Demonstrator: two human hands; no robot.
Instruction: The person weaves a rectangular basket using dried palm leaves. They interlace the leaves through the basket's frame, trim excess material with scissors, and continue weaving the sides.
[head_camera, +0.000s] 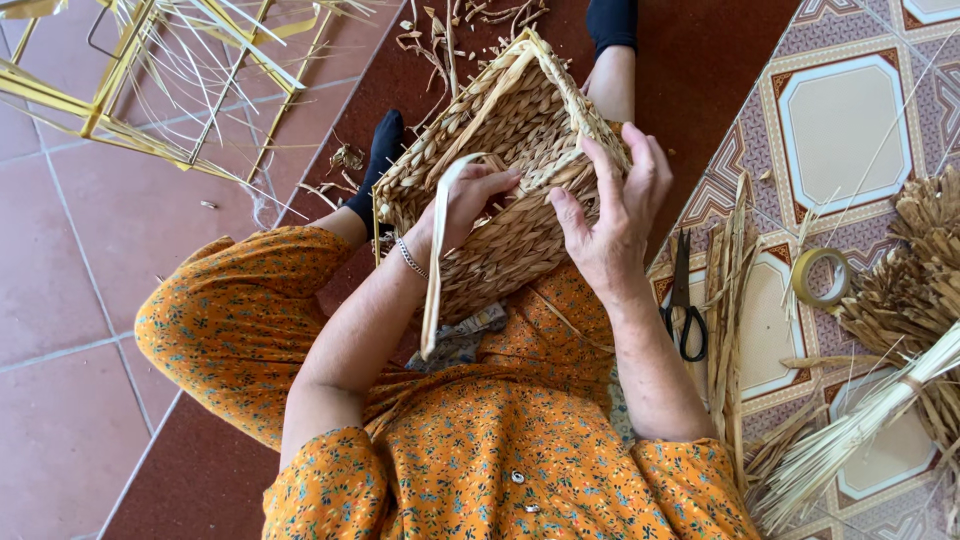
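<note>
Head view: person sits on the floor (70, 420) with a woven basket (500, 150) resting on the lap, tipped away from the body, mouth facing outward. Left hand (462, 205) has its fingers (490, 185) closed on a flat pale fibre strip (433, 290), which loops over the hand and hangs down along the forearm. Right hand (612, 225) presses on the basket's side near the rim, fingers spread, thumb against the weave, bracing rather than pinching.

Handling, judged: basket looks light and fairly stiff with some give in the walls; rough weave, not slippery. Best hold is the thick braided rim or a flat palm on the wall. Strip looks soft and bendy, likely to crease or split if kinked.

Nearby on the patterned mat (850, 130): black scissors (685, 300), tape roll (820, 278), dried fibre bundles (920, 270). Yellow wire frame (150, 90) upper left.
</note>
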